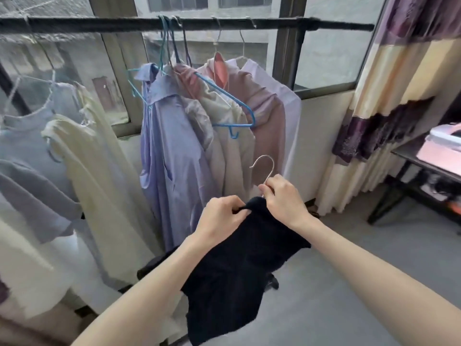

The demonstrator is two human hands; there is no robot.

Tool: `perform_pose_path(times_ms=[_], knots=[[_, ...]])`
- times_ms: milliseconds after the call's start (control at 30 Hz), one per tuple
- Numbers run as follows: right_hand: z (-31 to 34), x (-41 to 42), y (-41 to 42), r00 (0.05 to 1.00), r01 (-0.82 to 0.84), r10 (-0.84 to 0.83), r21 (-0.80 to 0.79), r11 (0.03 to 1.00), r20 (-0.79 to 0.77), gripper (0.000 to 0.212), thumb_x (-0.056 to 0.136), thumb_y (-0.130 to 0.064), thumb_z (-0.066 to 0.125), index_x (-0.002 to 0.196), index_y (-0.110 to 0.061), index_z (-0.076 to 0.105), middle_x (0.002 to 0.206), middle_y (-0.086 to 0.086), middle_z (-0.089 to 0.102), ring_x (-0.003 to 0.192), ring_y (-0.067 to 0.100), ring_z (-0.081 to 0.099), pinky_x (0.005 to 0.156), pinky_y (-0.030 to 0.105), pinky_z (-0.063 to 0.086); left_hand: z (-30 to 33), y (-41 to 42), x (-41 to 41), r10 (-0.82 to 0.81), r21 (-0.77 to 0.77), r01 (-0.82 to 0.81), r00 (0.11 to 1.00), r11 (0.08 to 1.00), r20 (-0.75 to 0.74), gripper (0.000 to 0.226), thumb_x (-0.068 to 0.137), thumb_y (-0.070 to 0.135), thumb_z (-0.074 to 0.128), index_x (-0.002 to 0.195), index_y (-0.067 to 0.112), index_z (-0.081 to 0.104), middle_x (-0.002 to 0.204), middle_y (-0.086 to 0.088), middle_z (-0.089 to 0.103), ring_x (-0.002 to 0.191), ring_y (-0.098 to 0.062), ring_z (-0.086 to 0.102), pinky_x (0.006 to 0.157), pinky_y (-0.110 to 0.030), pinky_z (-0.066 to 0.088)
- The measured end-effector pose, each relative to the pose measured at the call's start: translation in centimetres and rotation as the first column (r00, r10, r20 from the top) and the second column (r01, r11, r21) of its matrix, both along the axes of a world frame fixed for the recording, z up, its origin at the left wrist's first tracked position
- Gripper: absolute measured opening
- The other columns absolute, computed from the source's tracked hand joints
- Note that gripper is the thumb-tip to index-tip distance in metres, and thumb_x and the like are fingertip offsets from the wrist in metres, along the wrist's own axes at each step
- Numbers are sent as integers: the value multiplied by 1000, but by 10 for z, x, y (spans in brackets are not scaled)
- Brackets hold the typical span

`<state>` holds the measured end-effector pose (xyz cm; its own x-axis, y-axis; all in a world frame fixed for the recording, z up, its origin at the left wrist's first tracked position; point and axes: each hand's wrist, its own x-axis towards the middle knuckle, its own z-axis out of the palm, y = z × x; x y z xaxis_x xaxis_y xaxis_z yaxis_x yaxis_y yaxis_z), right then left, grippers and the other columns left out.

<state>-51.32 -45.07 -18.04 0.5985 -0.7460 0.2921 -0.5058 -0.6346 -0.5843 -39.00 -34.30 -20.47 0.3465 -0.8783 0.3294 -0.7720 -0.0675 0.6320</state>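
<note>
A black garment (239,265) hangs in front of me from a silver metal hanger (267,166) whose hook points up and left. My left hand (222,218) pinches the garment's top edge at the collar. My right hand (284,196) grips the hanger's neck just below the hook, right beside the left hand. The hanger's arms are hidden inside the cloth.
A dark rail (199,23) runs across the window and carries several shirts (174,136) on blue and metal hangers, more pale tops (74,151) at the left. A curtain (389,101) hangs right, beside a dark table (429,166). Grey floor (361,270) lies below.
</note>
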Motion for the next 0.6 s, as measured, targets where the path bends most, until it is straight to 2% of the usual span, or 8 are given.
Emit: perform_pose_path(times_ms=[67, 167, 267, 367, 467, 500, 533, 600], knots=[[-7, -7, -5, 998, 52, -51, 8, 999, -31, 26, 95, -15, 44, 80, 0, 59, 89, 10, 57, 87, 27, 54, 81, 36, 41, -5, -4, -7, -74, 84, 77, 996, 993, -45, 15, 87, 30, 60, 91, 19, 69, 84, 8, 70, 78, -5, 63, 77, -28, 52], [-11, -20, -10, 992, 123, -122, 22, 992, -41, 23, 94, -10, 42, 85, 0, 61, 97, 12, 61, 92, 31, 55, 80, 35, 38, -3, -7, -2, -215, 252, 244, 967, 936, -138, 21, 92, 32, 52, 99, 19, 68, 90, 10, 68, 80, 2, 59, 76, -13, 45], [-17, -29, -14, 983, 168, -175, 117, 979, 60, 22, 94, -6, 41, 87, -4, 62, 100, 12, 63, 97, 28, 56, 84, 32, 41, -8, -8, 6, -235, 315, 282, 955, 906, -181, 27, 95, 29, 47, 113, 17, 63, 106, 10, 64, 99, -3, 57, 86, -16, 41], [-18, -34, -15, 954, 205, -232, 152, 967, 188, 24, 94, 0, 37, 87, -5, 59, 95, 12, 63, 94, 25, 59, 80, 22, 39, -21, -15, 9, -255, 342, 300, 952, 890, -171, 33, 96, 26, 46, 126, 16, 54, 124, 6, 58, 112, -8, 52, 95, -20, 38], [-11, -41, -15, 889, 273, -329, 207, 939, 319, 25, 96, -2, 35, 85, -6, 57, 91, 11, 64, 79, 5, 59, 70, 4, 37, -34, -26, 4, -313, 364, 362, 931, 858, -187, 40, 94, 23, 49, 134, 20, 44, 136, 6, 48, 122, -10, 45, 103, -27, 37], [-9, -43, -17, 866, 296, -358, 220, 930, 350, 25, 97, -4, 37, 83, -7, 57, 90, 11, 65, 77, 0, 57, 69, 3, 37, -38, -29, -1, -335, 366, 390, 919, 845, -205, 44, 93, 23, 51, 135, 22, 42, 139, 7, 44, 125, -10, 41, 105, -27, 36], [-8, -47, -20, 841, 319, -387, 230, 919, 379, 26, 97, -6, 38, 80, -11, 56, 88, 10, 67, 78, 4, 59, 72, 7, 40, -41, -33, -8, -363, 367, 422, 905, 829, -220, 47, 92, 23, 53, 137, 22, 40, 140, 6, 42, 128, -9, 38, 106, -26, 34], [-9, -51, -28, 781, 333, -433, 287, 898, 449, 30, 97, -9, 40, 72, -20, 54, 82, 8, 68, 86, 18, 63, 83, 27, 47, -48, -37, -22, -412, 369, 476, 879, 799, -241, 56, 89, 25, 58, 139, 22, 35, 144, 5, 38, 131, -9, 34, 108, -23, 28]])
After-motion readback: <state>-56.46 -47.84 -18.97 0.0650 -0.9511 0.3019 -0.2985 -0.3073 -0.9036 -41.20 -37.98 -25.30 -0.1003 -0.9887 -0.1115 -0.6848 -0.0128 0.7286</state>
